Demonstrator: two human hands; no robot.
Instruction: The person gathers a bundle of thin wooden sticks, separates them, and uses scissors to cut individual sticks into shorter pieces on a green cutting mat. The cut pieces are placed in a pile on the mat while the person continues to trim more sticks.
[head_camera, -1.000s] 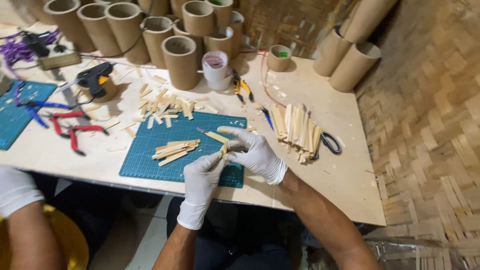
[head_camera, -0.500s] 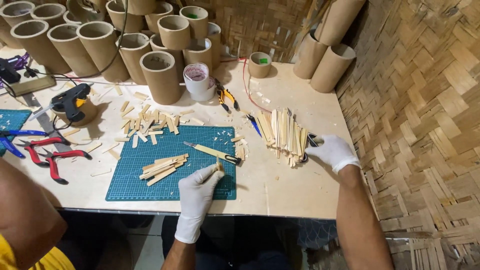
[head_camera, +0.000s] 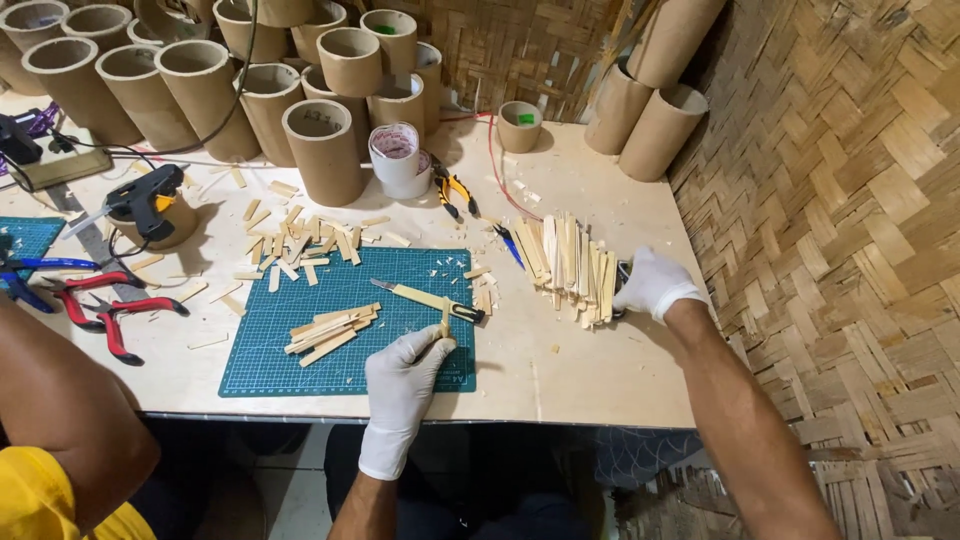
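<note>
Since half a second ago your right hand (head_camera: 650, 283) has settled on the dark tool (head_camera: 622, 288) at the right edge of the bamboo strip pile (head_camera: 572, 265), right of the cutting mat (head_camera: 330, 330); fingers curl over it, but whether they have closed I cannot tell. Your left hand (head_camera: 405, 368) pinches a short bamboo stick (head_camera: 446, 318) upright at the mat's lower right corner, beside the utility knife (head_camera: 430, 300). Pulling the tool out could scatter strips; that blade lies close to your glove.

White gloves on each hand (head_camera: 400, 375) (forearms bare).

No packages, labels, signs or screens can be made out.
</note>
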